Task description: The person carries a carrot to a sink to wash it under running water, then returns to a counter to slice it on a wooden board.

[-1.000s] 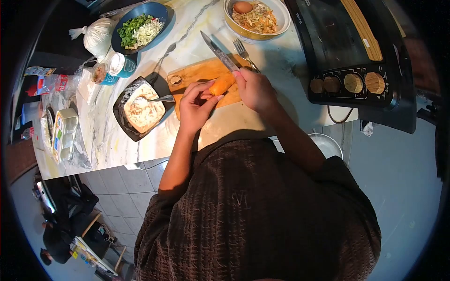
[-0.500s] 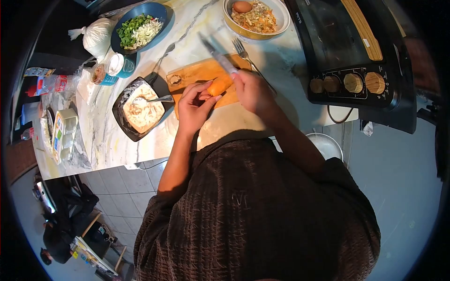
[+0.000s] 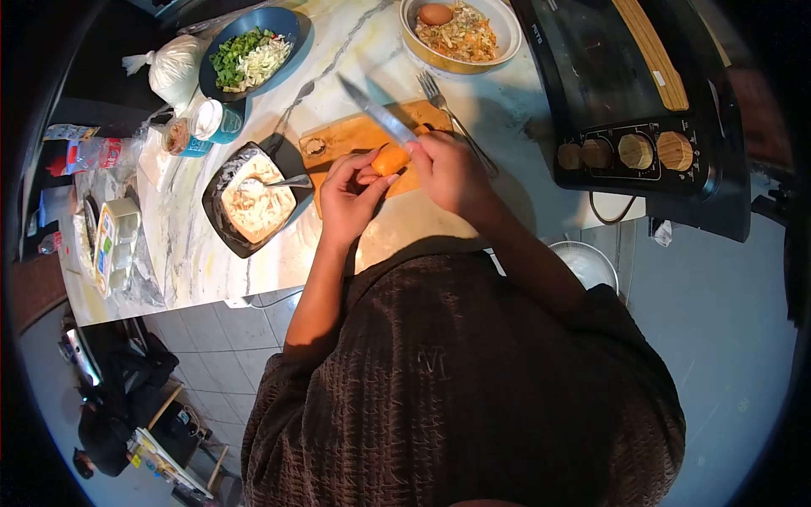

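Observation:
My left hand is closed around an orange carrot, holding it over the near part of the wooden cutting board. A knife is gripped in my right hand; its blade points up and to the left, just beyond the carrot. More orange shows behind the blade, close to the right fingers. On the board's left corner is a round mark or hole. A fork lies across the board's right end, its handle partly behind my right hand.
Left of the board stands a dark square bowl of pale creamy mix with a spoon. Farther back are a blue bowl of chopped greens and a pale bowl of shredded food with an egg. A black oven stands right.
The knife and my right hand have shifted slightly left and down, the blade now lower over the board. The carrot shows less of its length. My left hand stays nearly in place.

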`<state>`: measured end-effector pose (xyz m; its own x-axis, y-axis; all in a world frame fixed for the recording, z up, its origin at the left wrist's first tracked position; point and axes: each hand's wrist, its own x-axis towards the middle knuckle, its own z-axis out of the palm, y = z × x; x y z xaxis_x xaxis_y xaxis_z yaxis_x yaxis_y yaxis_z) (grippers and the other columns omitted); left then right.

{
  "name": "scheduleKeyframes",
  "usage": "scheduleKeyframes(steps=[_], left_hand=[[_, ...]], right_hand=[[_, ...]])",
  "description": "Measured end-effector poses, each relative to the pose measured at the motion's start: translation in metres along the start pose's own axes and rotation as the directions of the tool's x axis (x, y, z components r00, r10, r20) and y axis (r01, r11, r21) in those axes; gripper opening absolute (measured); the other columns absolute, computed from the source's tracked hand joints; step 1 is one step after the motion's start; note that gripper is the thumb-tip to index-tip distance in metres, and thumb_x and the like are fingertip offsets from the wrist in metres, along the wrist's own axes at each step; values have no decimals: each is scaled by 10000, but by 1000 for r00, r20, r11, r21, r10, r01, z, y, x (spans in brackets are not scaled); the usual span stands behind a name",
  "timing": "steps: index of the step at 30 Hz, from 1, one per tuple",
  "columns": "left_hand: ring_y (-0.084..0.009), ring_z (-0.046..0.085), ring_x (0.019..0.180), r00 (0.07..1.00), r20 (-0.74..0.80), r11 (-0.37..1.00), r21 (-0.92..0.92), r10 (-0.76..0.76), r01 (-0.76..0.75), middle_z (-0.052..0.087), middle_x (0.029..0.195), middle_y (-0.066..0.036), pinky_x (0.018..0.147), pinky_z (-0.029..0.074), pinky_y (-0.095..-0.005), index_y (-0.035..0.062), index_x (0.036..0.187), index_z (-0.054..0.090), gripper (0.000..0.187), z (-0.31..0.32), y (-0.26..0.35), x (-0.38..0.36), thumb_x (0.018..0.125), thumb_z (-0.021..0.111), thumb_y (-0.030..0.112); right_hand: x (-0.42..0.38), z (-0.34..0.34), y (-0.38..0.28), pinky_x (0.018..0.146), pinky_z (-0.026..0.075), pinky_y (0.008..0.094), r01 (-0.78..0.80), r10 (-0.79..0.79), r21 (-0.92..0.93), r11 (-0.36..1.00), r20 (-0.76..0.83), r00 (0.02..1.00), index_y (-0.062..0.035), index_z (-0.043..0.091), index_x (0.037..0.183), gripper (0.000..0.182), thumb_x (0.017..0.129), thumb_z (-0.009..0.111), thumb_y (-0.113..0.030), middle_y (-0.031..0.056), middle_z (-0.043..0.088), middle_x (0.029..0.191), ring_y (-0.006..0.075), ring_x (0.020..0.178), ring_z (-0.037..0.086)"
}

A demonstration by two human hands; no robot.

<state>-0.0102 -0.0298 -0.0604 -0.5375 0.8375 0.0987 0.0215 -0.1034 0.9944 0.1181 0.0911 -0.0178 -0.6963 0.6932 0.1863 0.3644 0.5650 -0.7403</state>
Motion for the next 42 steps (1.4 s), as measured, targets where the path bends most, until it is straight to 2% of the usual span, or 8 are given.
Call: scheduleKeyframes(steps=[4,7,13,16,19,25,28,42], left_hand=[[-84,586,818,1000,-17,996,-89,-18,16,539,983,-38,723,493,-202,-43,1101,593,378,5,5,3,748,698,-130],[-90,587,807,996,-7,990,-117,-86,84,524,985,-41,728,501,-207,-52,1093,593,369,1,-4,3,748,692,-137],[-93,583,816,999,41,999,-49,21,-19,516,992,-49,738,513,-216,-70,1101,587,388,3,5,4,736,693,-146],[-99,580,817,999,32,999,-23,32,-31,521,1013,-58,746,510,-215,-59,1109,597,399,3,5,2,732,697,-144],[-109,599,873,1000,27,999,-52,15,-13,559,1082,-90,736,520,-214,-36,1068,633,361,4,6,-1,725,722,-108],[-126,579,929,997,51,998,30,54,-55,541,1109,-90,783,510,-229,-29,1097,629,399,1,4,1,719,719,-120],[-147,593,956,996,44,996,39,74,-76,581,1113,-110,751,523,-227,2,1053,658,359,2,3,0,714,736,-87],[-155,597,946,995,48,993,66,92,-95,608,1081,-112,743,517,-240,17,1028,676,350,-1,4,3,699,747,-81]], right_hand=[[6,-2,-2,640,455,477,-177,177,4,984,25,984,-7,554,793,205,899,548,-183,226,575,795,414,746,572],[3,0,0,633,449,483,23,-22,52,998,-32,999,-10,556,791,208,900,550,-187,229,579,755,415,718,575],[12,-10,-3,620,444,493,-215,214,4,977,68,974,-14,574,809,246,916,520,-229,231,580,720,423,701,576],[5,-1,3,627,445,492,17,-17,11,1000,0,1000,-8,574,815,249,917,522,-229,236,584,735,423,718,580],[12,-6,3,637,450,490,-229,230,-61,971,15,973,-4,577,819,245,913,523,-223,236,590,738,422,723,586],[7,-7,3,603,451,492,6,-6,-10,1000,21,1000,-10,575,805,241,910,530,-222,230,589,704,428,687,584],[13,-5,12,590,448,484,-157,155,-36,987,-58,986,-13,570,803,240,909,532,-224,228,583,697,431,677,578],[10,-13,9,591,438,482,-126,126,-2,992,66,990,-10,567,770,263,913,529,-227,231,574,695,433,677,569]])
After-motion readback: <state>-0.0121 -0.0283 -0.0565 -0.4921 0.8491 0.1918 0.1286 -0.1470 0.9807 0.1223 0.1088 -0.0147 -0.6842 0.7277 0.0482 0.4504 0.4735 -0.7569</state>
